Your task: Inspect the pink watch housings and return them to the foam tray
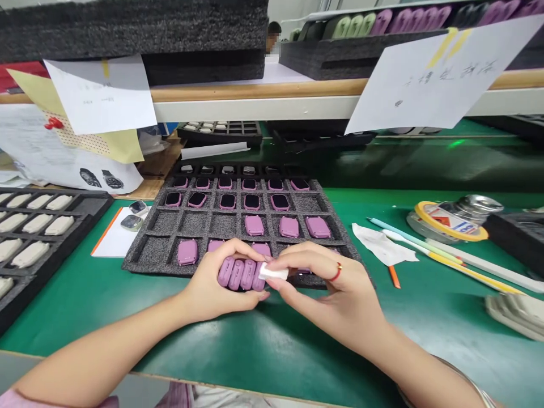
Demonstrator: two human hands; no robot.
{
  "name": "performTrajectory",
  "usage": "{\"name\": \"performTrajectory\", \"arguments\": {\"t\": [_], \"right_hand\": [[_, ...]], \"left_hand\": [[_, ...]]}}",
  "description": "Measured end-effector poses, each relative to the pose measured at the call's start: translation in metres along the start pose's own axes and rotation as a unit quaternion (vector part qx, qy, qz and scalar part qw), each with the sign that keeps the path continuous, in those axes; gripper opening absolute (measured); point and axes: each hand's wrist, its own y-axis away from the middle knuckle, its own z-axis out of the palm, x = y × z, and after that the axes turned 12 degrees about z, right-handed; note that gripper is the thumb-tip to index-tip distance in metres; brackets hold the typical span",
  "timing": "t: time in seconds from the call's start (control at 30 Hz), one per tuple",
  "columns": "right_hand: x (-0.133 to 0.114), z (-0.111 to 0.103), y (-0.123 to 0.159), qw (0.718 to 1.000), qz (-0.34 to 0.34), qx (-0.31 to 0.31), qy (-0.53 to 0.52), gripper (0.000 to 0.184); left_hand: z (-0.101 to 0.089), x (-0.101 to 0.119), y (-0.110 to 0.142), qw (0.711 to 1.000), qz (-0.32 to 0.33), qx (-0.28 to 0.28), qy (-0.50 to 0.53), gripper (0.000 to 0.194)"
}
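My left hand is closed around a row of several purple watch cases, held side by side just in front of a dark foam tray. My right hand, with a red ring on one finger, pinches a small white wipe against the end of that row. The tray holds more purple cases, some face up with dark screens in the far rows, some face down nearer me.
A second foam tray with cream-coloured cases lies at the left. A white cloth, pens and sticks, a tape roll and a metal dispenser lie at the right. Paper notes hang from a shelf above.
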Motion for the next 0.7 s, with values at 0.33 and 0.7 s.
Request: {"name": "performTrajectory", "arguments": {"t": [0.33, 0.7], "right_hand": [[0.0068, 0.0082, 0.0061, 0.991, -0.067, 0.035, 0.114, 0.015], [0.0084, 0.0106, 0.0049, 0.991, -0.081, 0.024, 0.106, 0.016]], "left_hand": [[0.0016, -0.0033, -0.0009, 1.0, -0.009, 0.003, -0.012, 0.037], [0.001, -0.0033, -0.0002, 1.0, -0.025, 0.003, 0.001, 0.036]]}}
